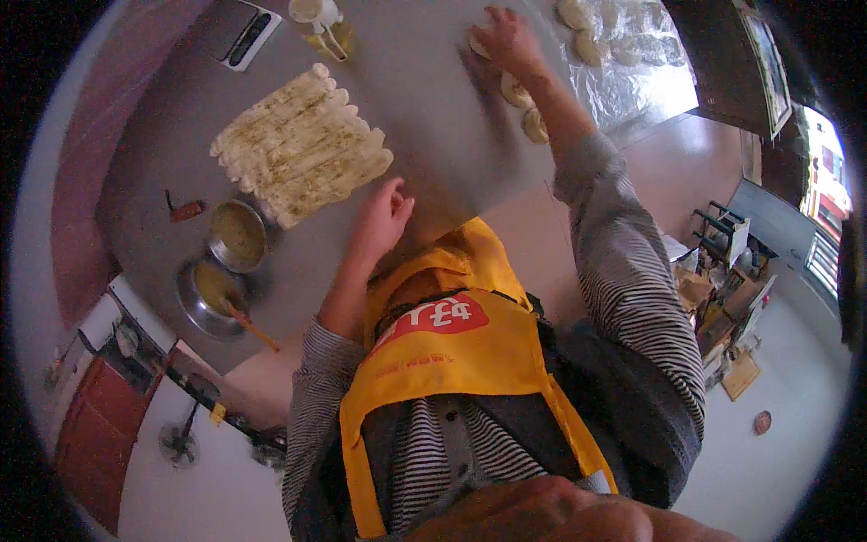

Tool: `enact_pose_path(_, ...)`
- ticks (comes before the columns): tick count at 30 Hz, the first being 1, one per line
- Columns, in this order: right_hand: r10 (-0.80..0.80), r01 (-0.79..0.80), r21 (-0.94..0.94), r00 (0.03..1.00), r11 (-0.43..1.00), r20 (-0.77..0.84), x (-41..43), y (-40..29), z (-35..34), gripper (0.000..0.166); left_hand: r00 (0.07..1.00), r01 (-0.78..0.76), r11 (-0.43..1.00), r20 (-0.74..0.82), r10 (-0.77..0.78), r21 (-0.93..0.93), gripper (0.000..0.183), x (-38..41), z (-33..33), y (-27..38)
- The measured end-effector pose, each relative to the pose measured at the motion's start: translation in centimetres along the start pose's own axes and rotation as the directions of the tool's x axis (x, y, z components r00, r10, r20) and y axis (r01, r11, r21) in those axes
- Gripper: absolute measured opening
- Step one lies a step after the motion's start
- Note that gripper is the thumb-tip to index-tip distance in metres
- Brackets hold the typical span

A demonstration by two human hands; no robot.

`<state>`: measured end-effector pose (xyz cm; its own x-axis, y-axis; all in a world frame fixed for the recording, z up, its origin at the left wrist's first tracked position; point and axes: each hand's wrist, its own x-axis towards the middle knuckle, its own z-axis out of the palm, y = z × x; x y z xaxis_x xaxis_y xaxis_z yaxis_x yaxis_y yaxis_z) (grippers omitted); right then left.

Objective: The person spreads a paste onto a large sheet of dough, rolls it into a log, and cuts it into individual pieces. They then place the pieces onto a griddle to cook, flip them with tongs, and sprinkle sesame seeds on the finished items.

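My right hand (508, 40) reaches to the far part of the grey tabletop. It partly covers a pale round dough piece (478, 47), and I cannot tell whether the fingers grip it. Two more dough pieces, one filled-looking (516, 91) and one nearer (535, 126), lie in a row below my right wrist. Loosely curled, my left hand (391, 209) hovers or rests near the table's front edge, with nothing visible in it. Left of it lies a sheet of joined dough strips (301, 146), smeared with a greenish-brown coating.
A metal bowl (237, 236) stands by another metal bowl (210, 298) holding yellowish contents and a wooden-handled utensil (254, 328). Beyond are a small red-brown tool (186, 211), a jug of yellow liquid (325, 30) and a scale-like device (250, 37). Plastic film (623, 81) covers several dough pieces (588, 47) at right.
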<state>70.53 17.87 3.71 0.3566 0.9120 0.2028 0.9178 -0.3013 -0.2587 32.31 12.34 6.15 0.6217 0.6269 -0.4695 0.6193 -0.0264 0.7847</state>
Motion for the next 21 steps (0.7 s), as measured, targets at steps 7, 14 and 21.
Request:
enact_pose_path(7, -0.306, 0.244, 0.224, 0.899, 0.944, 0.312, -6.6, 5.3, -5.8, 0.053, 0.985, -0.171, 0.950, 0.020, 0.171, 0.261, 0.043, 10.0, 0.1, 7.9)
enact_pose_path(14, -0.343, 0.467, -0.180, 0.816, 0.866, 0.464, -7.7, 2.1, -3.0, 0.050, 0.860, -0.396, 0.687, -0.017, 0.511, 0.609, 0.060, 22.7, 2.8, 13.9)
enact_pose_path(21, 0.347, -0.412, 0.058, 0.828, 0.909, 0.442, -7.2, 1.7, -2.6, 0.051, 0.740, -0.584, 0.490, 0.175, 0.650, 0.648, 0.051, 29.5, 7.0, 12.6)
